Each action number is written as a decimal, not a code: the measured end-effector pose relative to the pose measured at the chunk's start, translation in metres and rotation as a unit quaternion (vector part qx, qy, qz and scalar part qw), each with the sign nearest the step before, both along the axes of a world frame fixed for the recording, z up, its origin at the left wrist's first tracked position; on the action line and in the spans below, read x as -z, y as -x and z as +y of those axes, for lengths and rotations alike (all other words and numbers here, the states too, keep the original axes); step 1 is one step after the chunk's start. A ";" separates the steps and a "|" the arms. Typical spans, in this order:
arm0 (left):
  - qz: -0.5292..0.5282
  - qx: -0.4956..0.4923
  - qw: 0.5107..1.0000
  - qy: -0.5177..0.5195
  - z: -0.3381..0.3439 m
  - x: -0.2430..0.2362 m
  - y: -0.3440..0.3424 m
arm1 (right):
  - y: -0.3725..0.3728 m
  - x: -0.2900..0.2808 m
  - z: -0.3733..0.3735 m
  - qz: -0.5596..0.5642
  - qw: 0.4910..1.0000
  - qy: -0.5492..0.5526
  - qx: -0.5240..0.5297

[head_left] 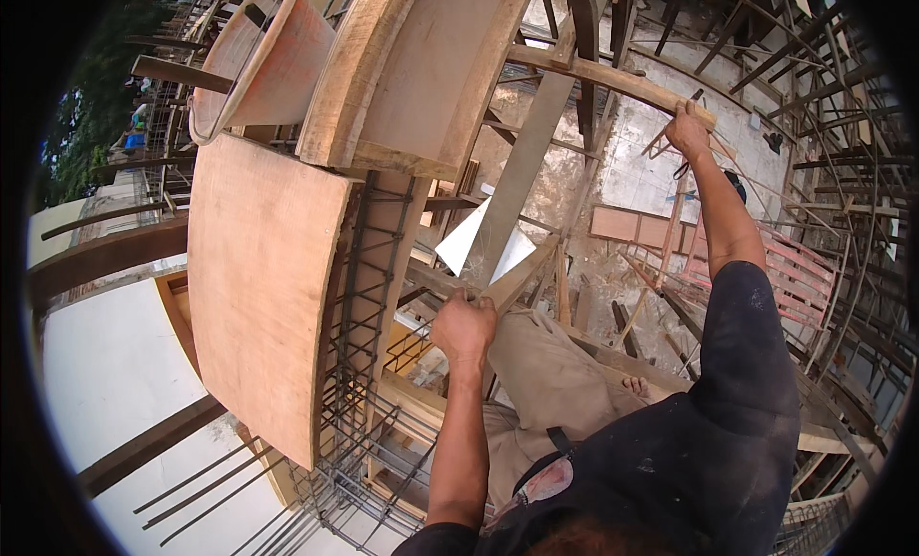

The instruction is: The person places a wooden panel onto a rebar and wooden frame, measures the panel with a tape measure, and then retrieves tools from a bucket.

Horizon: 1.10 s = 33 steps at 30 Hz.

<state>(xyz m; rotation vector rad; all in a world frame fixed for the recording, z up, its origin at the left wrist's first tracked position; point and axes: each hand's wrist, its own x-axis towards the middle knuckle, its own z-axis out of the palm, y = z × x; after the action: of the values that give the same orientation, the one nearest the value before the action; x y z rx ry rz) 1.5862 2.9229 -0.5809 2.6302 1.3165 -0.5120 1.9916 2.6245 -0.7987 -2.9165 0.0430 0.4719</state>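
My right hand (689, 133) grips the end of a wooden beam (617, 80) at the upper right, arm stretched out, probably for balance. My left hand (464, 328), at centre, curls over a wooden batten's end (525, 275), likely bracing me beside the rebar cage (369, 288), left of centre.

Pinkish bucket (295, 73), plywood panel (263, 288), dark rebar cage (347, 389) beside it, red slatted frame (787, 275), green trees (81, 135)
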 end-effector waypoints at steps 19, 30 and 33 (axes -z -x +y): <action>-0.141 0.010 0.989 -0.043 0.002 0.017 0.013 | -0.018 -0.014 0.003 -0.059 0.958 0.148 -0.237; -0.192 0.043 0.980 0.006 0.002 0.010 0.019 | -0.008 -0.009 -0.002 -0.112 0.960 0.132 -0.221; -0.200 0.060 0.978 0.010 0.003 0.011 0.020 | -0.009 -0.002 -0.006 -0.137 0.955 0.137 -0.223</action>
<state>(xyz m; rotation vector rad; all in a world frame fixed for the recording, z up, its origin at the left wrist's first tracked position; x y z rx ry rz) 1.5658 2.9259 -0.5919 2.6205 1.0255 -0.0019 2.0004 2.6183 -0.7967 -3.2321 -0.6510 0.1188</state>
